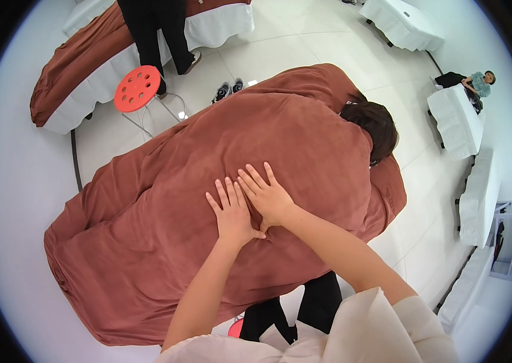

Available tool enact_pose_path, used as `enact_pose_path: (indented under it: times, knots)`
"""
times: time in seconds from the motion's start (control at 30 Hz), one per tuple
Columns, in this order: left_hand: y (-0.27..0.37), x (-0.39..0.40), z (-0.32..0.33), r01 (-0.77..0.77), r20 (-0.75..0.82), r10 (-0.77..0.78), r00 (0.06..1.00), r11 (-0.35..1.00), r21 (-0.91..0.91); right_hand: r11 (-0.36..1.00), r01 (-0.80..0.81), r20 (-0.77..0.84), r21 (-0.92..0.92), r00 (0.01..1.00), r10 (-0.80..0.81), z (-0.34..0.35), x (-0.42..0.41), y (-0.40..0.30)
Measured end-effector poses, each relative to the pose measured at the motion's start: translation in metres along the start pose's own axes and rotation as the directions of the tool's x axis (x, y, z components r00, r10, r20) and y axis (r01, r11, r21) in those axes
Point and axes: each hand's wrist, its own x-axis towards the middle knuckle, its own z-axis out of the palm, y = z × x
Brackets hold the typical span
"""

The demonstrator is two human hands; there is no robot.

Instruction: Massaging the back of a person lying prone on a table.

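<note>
A person lies face down, covered by a reddish-brown sheet from the shoulders down, with dark hair showing at the upper right. Both my palms rest flat on the sheet over the person's back. My left hand has its fingers spread and pointing away from me. Just right of it lies my right hand, fingers also spread. The two hands come close together at the thumbs and fingertips, and the cloth is creased around them. Neither hand holds an object.
Beyond the sheet stand a red round stool, dark shoes and another person in black trousers beside a draped table. White-covered tables line the right wall, with a seated person. Part of a red stool shows near me.
</note>
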Motion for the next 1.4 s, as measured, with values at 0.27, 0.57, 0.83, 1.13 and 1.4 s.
enact_pose_path:
  times: [0.27, 0.57, 0.83, 1.13, 1.4]
  knots:
    - [-0.002, 0.019, 0.001, 0.008, 0.043, -0.009, 0.999, 1.0, 0.016, 0.995, 0.08, -0.075, 0.052, 0.994, -0.076, 0.015, 0.019, 0.021]
    - [-0.007, 0.011, 0.009, -0.031, -0.12, 0.016, 0.993, 0.992, -0.126, 0.967, 0.157, -0.241, 0.201, 0.965, -0.106, 0.025, 0.016, 0.026]
    - [0.038, 0.021, -0.008, -0.058, 0.005, 0.061, 0.998, 0.975, -0.216, 0.943, 0.297, -0.204, 0.147, 0.942, -0.265, 0.02, -0.028, 0.073]
    - [0.025, 0.033, 0.001, -0.058, 0.002, 0.06, 0.998, 0.978, -0.202, 0.949, 0.303, -0.171, 0.089, 0.943, -0.285, 0.023, -0.018, 0.072]
    - [0.016, 0.043, -0.009, -0.073, -0.093, 0.04, 0.995, 0.918, -0.389, 0.893, 0.391, -0.277, 0.224, 0.904, -0.326, 0.031, -0.004, 0.095]
